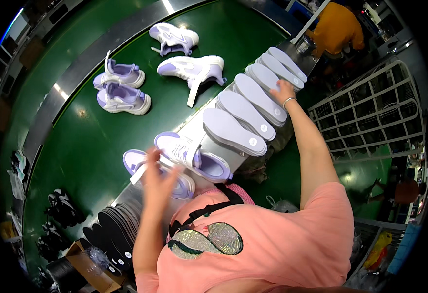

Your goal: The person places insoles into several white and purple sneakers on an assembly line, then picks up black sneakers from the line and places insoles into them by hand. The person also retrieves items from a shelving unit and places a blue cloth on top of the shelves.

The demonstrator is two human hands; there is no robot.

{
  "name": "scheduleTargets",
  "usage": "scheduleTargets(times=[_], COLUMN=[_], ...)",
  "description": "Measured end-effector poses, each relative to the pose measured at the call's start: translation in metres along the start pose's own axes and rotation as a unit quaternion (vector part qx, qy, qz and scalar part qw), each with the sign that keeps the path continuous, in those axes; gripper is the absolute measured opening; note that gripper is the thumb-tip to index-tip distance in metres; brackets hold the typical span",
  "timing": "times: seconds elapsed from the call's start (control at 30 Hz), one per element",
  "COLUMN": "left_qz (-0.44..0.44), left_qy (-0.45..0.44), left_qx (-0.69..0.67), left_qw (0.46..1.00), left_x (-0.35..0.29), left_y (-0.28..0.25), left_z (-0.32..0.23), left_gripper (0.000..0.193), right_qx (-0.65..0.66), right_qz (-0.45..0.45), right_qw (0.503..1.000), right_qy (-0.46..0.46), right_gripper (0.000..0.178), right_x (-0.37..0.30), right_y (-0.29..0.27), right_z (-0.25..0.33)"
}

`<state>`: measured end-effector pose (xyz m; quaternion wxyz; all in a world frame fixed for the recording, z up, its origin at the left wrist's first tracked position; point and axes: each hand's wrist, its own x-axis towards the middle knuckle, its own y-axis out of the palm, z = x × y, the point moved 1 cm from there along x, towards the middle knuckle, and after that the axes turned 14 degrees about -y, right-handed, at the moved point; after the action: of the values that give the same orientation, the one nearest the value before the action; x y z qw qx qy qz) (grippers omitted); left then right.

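Left hand (158, 178) spread open over lilac sneaker (160, 173); right hand (283, 91) pinches a pale insole (265, 78).

Two more lilac pairs (121, 88) and (187, 53) sit further up the green belt (87, 146). Black insoles (119, 227) stacked near its lower edge, and what might be dark shoes (60, 210) by the left rim.

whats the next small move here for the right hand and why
Probably lift one insole: the right hand rests on the row of lavender insoles, while the left hand is at the nearest lavender shoes, open tops showing.
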<state>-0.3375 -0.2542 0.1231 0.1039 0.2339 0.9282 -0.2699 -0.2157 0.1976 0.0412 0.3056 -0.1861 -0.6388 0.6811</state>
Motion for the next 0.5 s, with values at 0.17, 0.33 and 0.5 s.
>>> scheduleTargets(times=[0.17, 0.33, 0.5], left_qz=[0.037, -0.003, -0.029], left_qy=[0.122, 0.155, 0.108], left_qx=[0.254, 0.144, 0.048], left_qw=[0.959, 0.977, 0.992], left_x=[0.014, 0.015, 0.025], left_y=[0.078, 0.06, 0.063], left_z=[-0.006, 0.021, 0.004], left_gripper=[0.079, 0.043, 0.026], right_qx=[0.001, 0.177, 0.631], right_qz=[0.047, -0.108, 0.327], right_qw=[0.999, 0.977, 0.698], right_qy=[-0.008, -0.046, -0.088], right_gripper=[0.045, 0.034, 0.026], right_x=[0.004, 0.003, -0.095], right_y=[-0.02, -0.026, -0.076], right_z=[-0.006, 0.033, 0.114])
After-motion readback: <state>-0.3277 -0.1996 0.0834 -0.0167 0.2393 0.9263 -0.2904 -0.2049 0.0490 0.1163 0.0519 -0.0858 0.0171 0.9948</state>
